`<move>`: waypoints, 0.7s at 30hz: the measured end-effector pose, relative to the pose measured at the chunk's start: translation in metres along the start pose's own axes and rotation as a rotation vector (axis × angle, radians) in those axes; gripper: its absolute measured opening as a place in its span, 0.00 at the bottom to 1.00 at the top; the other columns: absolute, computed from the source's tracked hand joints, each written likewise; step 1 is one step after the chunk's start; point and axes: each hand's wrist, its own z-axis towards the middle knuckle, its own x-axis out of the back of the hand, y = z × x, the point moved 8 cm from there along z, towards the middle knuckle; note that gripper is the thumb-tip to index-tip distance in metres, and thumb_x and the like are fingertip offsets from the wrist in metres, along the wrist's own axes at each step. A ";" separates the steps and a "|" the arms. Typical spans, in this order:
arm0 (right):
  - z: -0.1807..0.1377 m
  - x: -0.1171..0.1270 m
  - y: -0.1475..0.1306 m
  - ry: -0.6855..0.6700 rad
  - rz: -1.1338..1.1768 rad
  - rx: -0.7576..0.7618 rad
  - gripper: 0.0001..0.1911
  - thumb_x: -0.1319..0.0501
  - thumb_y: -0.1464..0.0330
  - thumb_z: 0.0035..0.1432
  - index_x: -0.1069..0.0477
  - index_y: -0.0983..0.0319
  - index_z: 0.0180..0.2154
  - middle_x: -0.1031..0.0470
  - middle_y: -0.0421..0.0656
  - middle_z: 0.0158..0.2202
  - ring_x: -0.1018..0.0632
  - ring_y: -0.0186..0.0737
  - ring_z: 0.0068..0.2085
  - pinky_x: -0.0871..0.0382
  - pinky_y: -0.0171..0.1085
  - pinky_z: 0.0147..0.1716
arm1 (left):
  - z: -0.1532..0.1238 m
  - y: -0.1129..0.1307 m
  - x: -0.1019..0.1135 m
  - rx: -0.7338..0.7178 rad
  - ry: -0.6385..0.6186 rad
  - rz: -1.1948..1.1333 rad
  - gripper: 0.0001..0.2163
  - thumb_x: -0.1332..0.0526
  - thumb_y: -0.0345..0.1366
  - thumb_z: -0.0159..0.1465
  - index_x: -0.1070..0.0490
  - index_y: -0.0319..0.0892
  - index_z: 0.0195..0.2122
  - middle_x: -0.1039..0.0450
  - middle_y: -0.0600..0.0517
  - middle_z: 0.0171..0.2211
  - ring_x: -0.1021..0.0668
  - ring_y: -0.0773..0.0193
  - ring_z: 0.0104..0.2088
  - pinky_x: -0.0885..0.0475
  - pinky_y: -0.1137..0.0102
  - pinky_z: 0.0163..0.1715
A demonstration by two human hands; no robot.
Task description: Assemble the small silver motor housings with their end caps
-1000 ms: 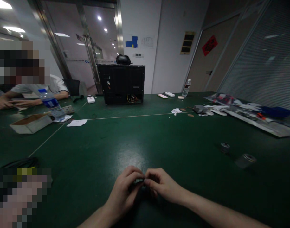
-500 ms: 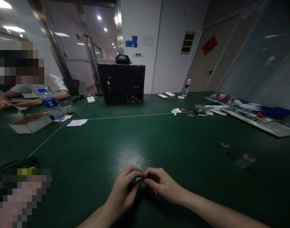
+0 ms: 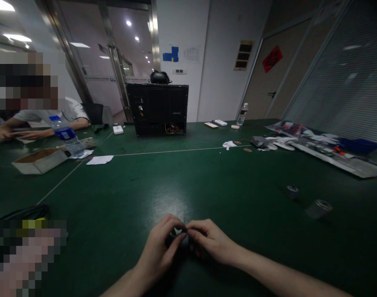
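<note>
My left hand (image 3: 162,243) and my right hand (image 3: 211,243) meet just above the green table (image 3: 188,181), near its front. Thumb and forefinger of each are pinched together, and the fingertips of both hands touch or nearly touch. Whatever is between them is too small and dark to make out. To the right on the table are a small metal-topped cylinder (image 3: 292,191) and a larger clear cylindrical container (image 3: 319,209) with a metallic rim, both apart from my hands.
At left are an open cardboard box (image 3: 40,161), a water bottle (image 3: 67,138), a white paper (image 3: 99,160) and a black cable (image 3: 27,212). A black computer case (image 3: 159,109) stands at the back. Cluttered trays (image 3: 339,154) lie at right. Another person sits far left.
The fingers of my left hand have shifted slightly, with the gap inside its pinch a bit wider. Both hands otherwise stay in place.
</note>
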 end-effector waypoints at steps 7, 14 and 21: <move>0.000 0.003 0.005 0.037 0.047 -0.022 0.20 0.43 0.52 0.59 0.34 0.64 0.37 0.33 0.35 0.21 0.32 0.27 0.18 0.39 0.27 0.18 | 0.000 -0.001 0.000 0.001 0.003 0.000 0.05 0.45 0.27 0.62 0.31 0.41 0.33 0.30 0.50 0.32 0.26 0.62 0.32 0.31 0.69 0.32; 0.001 0.004 0.004 0.042 0.048 -0.012 0.19 0.42 0.54 0.59 0.33 0.65 0.36 0.33 0.36 0.21 0.32 0.27 0.18 0.39 0.27 0.18 | 0.000 -0.002 -0.002 0.016 -0.016 0.003 0.05 0.45 0.26 0.63 0.31 0.41 0.34 0.30 0.50 0.32 0.26 0.62 0.33 0.31 0.69 0.32; 0.001 0.002 0.007 0.018 0.045 -0.025 0.20 0.43 0.52 0.59 0.32 0.65 0.34 0.33 0.36 0.21 0.32 0.26 0.18 0.39 0.27 0.18 | 0.000 0.000 -0.003 -0.025 -0.028 0.016 0.05 0.44 0.27 0.63 0.29 0.42 0.34 0.29 0.49 0.33 0.25 0.61 0.34 0.29 0.69 0.34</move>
